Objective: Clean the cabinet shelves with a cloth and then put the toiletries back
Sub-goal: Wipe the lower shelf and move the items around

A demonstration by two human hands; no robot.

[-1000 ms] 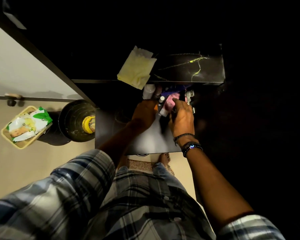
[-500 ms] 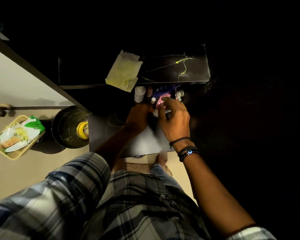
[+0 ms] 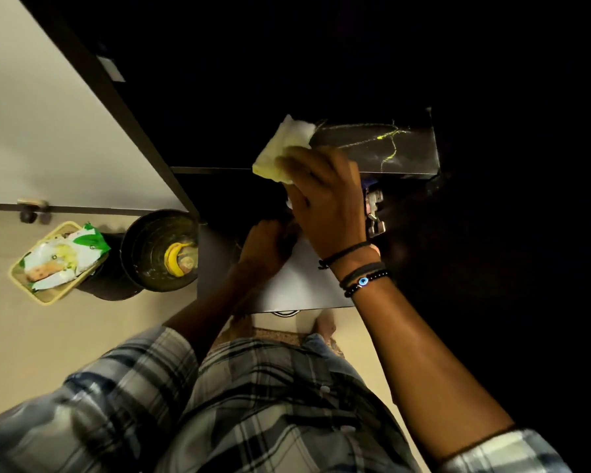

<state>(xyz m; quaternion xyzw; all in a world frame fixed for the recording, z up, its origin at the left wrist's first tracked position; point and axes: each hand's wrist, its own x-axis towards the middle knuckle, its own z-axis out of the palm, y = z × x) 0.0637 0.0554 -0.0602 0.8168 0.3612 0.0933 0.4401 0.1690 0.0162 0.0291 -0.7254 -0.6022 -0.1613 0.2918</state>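
A pale yellow cloth (image 3: 280,148) lies bunched at the front left of the dark upper cabinet shelf (image 3: 406,155). My right hand (image 3: 325,199) reaches up to it, fingers closed over its lower edge. My left hand (image 3: 265,249) sits lower, on the grey lower shelf (image 3: 297,285), its fingers curled and partly hidden under my right hand. Whether it holds anything is unclear. A few toiletries (image 3: 372,206), purple and metallic, show just right of my right hand at the shelf's back. The others are hidden.
A white cabinet door (image 3: 48,131) stands open at the left. On the floor below are a dark round bin (image 3: 144,268) holding a banana peel (image 3: 174,257) and a yellow basket (image 3: 48,291) with a green-and-white pack. The cabinet's right side is in darkness.
My right hand has left the toiletries on the lower shelf and moved up onto the yellow cloth, which is now bunched. My left hand has stayed low on the shelf.
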